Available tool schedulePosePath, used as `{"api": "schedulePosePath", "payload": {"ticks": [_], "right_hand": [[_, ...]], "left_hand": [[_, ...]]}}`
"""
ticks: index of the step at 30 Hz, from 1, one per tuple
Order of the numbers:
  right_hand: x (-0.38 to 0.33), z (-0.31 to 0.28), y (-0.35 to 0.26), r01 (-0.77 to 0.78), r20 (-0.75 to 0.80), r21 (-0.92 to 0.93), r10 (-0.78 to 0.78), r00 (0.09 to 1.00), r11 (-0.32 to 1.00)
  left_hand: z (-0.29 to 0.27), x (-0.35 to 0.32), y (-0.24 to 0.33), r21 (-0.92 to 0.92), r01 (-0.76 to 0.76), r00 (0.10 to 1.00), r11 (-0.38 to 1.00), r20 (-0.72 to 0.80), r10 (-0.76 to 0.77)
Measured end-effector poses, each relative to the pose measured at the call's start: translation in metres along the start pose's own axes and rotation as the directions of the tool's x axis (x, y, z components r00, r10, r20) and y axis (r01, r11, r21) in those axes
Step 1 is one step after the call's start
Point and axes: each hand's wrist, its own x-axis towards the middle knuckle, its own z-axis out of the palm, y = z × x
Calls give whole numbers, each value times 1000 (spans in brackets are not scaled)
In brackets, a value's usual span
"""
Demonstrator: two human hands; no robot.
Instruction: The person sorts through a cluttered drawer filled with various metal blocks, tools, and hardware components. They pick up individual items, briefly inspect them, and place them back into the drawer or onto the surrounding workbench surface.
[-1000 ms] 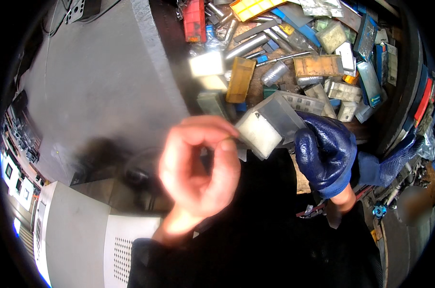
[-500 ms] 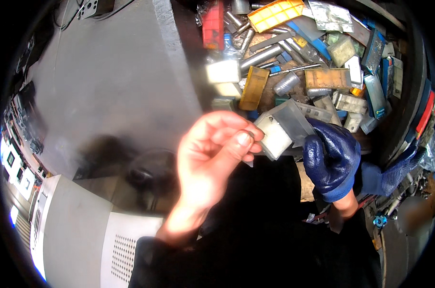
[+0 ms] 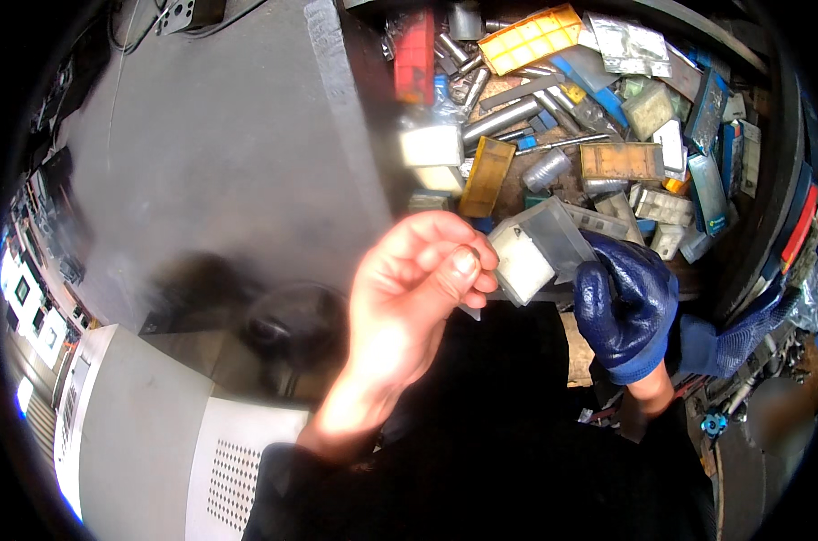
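Observation:
My bare left hand (image 3: pixel 413 284) is in the middle of the view, thumb and forefinger pinched together. A small dark piece seems to be between the fingertips, mostly hidden and too small to name. Just to its right, my right hand (image 3: pixel 627 307), in a dark blue coated glove, grips a clear plastic box (image 3: pixel 560 236) by its right side. The box is tilted with its lid raised. A white lining (image 3: pixel 522 268) fills part of it, and a tiny dark spot shows near the lining's upper edge. The left fingertips are right beside the box.
Beyond my hands, an open drawer (image 3: pixel 770 162) holds several small cases, metal rods and bags. Among them are a yellow case (image 3: pixel 531 38), a red case (image 3: pixel 415 59) and an amber case (image 3: pixel 487 178). A grey metal surface (image 3: pixel 220 135) spreads at the left. A second blue glove (image 3: pixel 734 334) lies at the right.
The drawer and its contents sit slightly lower and farther right in the picture. My left hand has shifted a little to the right; both hands keep their grips beside the open box.

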Motion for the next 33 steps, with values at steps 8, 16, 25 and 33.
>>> {"api": "schedulePosePath", "payload": {"ticks": [8,16,25,33], "right_hand": [[-1,1,5,-9,21,20,8,1000,1000],[0,0,2,-32,28,9,31,999,999],[0,0,3,-12,14,-5,12,1000,1000],[1,1,5,15,-2,15,-15,1000,1000]], "left_hand": [[0,1,3,-74,53,998,996,-28,-55],[-9,4,-3,-59,57,998,997,6,-57],[-2,3,6,-146,76,997,986,15,-75],[-1,-1,2,197,-129,992,972,24,127]]}}
